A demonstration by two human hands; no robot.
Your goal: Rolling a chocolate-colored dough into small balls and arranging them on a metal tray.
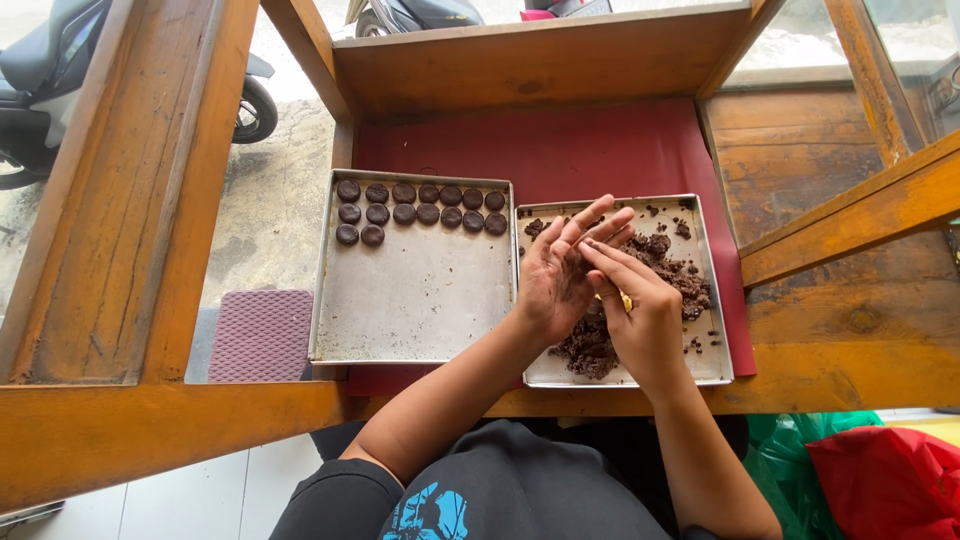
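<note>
My left hand [556,278] and my right hand [640,310] are pressed palm against palm above the right metal tray [712,330]. A lump of dark brown dough may lie between the palms, but it is hidden. My right hand wears a yellow ring. Beneath them the right tray holds a loose heap of dark crumbly dough [672,268]. The left metal tray [410,300] carries several round flat dark dough discs [420,206] in rows along its far edge.
Both trays rest on a dark red mat [560,145] on a wooden stall counter [830,330] with wooden frame posts. A purple textured stool [262,332] stands lower left. Green and red plastic bags [870,470] lie lower right. A motorbike [60,70] is parked outside.
</note>
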